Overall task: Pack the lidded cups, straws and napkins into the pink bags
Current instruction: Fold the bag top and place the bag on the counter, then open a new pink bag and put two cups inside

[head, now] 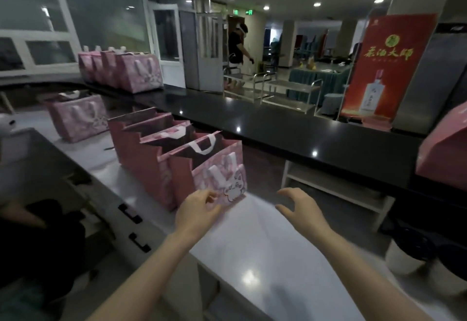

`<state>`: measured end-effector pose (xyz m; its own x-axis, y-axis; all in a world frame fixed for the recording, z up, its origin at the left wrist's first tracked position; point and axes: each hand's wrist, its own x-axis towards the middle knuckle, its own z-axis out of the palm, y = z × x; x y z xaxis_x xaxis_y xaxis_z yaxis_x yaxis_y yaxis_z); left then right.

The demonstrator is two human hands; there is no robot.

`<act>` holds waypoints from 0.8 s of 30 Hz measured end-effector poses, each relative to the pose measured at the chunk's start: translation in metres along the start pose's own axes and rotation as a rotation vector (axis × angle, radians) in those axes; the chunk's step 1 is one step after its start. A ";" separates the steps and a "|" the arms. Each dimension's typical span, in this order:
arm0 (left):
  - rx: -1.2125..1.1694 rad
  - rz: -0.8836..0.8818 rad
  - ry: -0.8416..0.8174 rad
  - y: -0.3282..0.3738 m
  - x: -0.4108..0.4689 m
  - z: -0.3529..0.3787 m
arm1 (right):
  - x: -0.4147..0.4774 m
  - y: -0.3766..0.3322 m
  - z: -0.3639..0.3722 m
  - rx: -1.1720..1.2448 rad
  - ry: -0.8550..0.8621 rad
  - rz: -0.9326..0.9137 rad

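- Worktop (252, 257): white, glossy, runs away from the person. Row of four pink bags (149, 153) stands on it, mouths open, white handles showing. Insides dark, so contents can't be told.
- Nearest bag (222, 169) of that row: upright, cartoon animal on the front, closest to both hands.
- Left hand (199, 209): fingers half curled, tips at the low front edge of the nearest bag, thumb apart from them. Nothing clamped btw thumb & fingers as far as I can see. Touching the bag or just short of it, can't tell.
- Right hand (300, 207): in the air over the worktop, just right of the nearest bag, not touching it. Fingers spread & bent like a claw, holds nothing.
- Fifth pink bag (78, 116): further back on the left, apart from the row.
- More pink bags (121, 70) bunched on the black counter (278, 128) at the back.
- Bg: red banner (386, 67), steel trolleys (290, 93), a person (236, 45) nr the doors.
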<state>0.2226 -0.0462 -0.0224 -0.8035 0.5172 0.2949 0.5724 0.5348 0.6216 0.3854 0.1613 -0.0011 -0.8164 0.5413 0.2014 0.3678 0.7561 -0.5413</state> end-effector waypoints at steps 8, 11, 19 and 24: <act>0.403 0.048 0.048 -0.072 0.086 -0.037 | 0.115 -0.076 0.064 -0.212 -0.079 -0.165; 0.442 0.033 -0.088 -0.083 0.118 -0.034 | 0.156 -0.092 0.082 -0.376 -0.053 -0.221; 0.407 0.119 -0.088 -0.096 0.142 -0.019 | 0.214 -0.086 0.102 -0.594 0.009 -0.233; 0.325 0.246 -0.052 -0.086 0.132 -0.012 | 0.188 -0.062 0.080 -0.619 0.111 -0.271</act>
<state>0.0658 -0.0319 -0.0287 -0.6318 0.6845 0.3638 0.7749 0.5701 0.2731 0.1732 0.1864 0.0050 -0.8769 0.3132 0.3646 0.3713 0.9231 0.0999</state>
